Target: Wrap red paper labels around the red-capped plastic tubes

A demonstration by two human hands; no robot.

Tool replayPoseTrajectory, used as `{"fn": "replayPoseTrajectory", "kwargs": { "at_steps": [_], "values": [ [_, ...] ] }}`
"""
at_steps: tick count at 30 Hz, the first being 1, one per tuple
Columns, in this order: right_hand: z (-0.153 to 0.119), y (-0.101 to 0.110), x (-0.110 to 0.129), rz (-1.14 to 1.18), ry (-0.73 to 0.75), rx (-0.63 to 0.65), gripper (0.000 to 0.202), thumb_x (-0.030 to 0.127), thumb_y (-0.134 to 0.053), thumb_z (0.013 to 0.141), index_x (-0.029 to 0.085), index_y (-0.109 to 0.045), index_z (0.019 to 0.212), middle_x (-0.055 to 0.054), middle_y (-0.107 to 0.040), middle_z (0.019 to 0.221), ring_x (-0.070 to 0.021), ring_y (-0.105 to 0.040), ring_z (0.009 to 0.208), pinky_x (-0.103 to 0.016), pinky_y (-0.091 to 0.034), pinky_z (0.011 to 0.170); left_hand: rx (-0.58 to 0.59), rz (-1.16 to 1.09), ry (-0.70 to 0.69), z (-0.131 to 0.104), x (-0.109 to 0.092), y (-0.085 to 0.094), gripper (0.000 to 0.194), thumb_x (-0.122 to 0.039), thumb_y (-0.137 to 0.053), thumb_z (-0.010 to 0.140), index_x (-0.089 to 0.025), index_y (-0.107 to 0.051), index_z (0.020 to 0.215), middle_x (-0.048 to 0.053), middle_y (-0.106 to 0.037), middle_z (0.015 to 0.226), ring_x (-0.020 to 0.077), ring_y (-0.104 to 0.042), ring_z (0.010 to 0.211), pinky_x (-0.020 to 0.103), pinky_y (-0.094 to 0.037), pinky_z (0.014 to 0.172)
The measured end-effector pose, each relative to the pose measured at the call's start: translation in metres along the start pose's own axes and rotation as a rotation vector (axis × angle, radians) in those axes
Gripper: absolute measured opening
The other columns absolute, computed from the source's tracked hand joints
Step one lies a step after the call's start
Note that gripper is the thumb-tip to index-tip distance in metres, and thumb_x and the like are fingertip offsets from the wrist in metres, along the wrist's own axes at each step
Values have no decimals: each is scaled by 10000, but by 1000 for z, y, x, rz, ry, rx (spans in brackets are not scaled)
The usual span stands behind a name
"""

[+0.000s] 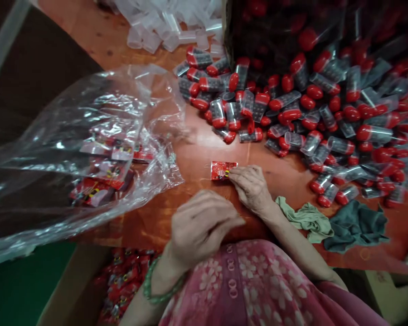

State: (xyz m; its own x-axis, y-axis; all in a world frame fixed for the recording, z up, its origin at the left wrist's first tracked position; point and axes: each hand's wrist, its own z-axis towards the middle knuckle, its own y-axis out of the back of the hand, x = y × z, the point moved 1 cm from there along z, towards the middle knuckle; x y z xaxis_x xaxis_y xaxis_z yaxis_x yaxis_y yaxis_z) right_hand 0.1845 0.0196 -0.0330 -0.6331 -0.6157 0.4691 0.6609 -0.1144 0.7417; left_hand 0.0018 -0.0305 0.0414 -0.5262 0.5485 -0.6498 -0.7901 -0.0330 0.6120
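Observation:
My right hand (253,186) rests on the table with its fingertips closed on the right end of a small flat red printed sleeve (219,170). The sleeve carries yellow and black figures and lies on the tabletop. Nearer to me, my left hand (202,226), with a green bead bracelet (153,283) on its wrist, is raised over the table edge. Its fingers are curled together and slightly blurred, so whatever they may hold is hidden. To the left, a clear plastic bag (136,104) covers stacks of similar red printed sleeves (95,192).
Many clear tubes with red caps (294,140) are heaped at the right, spilling from a dark box (228,31). Empty translucent tubes (172,34) lie at the back. Two crumpled cloths (357,226) sit by the right front edge. Below, a carton holds red wrapped items (122,285).

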Motion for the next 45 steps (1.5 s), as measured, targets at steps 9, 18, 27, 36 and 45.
{"fn": "replayPoseTrajectory", "kwargs": {
  "at_steps": [9,18,27,36,45],
  "values": [
    [9,3,-1,-101,22,81,239,99,-477,972,183,-700,955,-65,-783,965,-184,-672,854,-360,-466,826,91,496,-268,10,70,-50,359,-34,-500,916,-57,-617,1255,208,-679,1306,300,-638,1255,481,-471,1106],
    [30,83,-46,-334,-209,115,328,79,-482,913,200,-676,1148,-97,-737,1084,-268,-619,1030,-462,-481,934,-73,395,-256,18,79,-55,193,-51,-568,888,-136,-703,995,115,-765,968,213,-657,862,352,-527,749],
    [46,92,-103,-656,-327,381,373,187,-499,931,129,-621,1279,-186,-675,1092,-365,-572,1054,-536,-503,830,95,437,-145,22,74,-57,305,-96,-448,951,-88,-660,1170,130,-682,902,222,-559,793,363,-514,735],
    [40,124,-70,-388,-231,99,413,175,-578,906,166,-613,1317,-150,-703,1111,-292,-650,1005,-480,-538,895,-14,415,-129,31,73,-54,234,-91,-502,936,-159,-676,795,63,-680,775,169,-560,706,303,-490,678],
    [-15,90,-44,-12,-291,149,223,181,-604,914,183,-642,1134,-77,-691,973,-215,-672,891,-371,-563,796,54,367,-92,25,67,-46,225,-72,-521,914,-95,-714,1027,110,-734,924,193,-615,807,309,-547,728]
  ]
}}
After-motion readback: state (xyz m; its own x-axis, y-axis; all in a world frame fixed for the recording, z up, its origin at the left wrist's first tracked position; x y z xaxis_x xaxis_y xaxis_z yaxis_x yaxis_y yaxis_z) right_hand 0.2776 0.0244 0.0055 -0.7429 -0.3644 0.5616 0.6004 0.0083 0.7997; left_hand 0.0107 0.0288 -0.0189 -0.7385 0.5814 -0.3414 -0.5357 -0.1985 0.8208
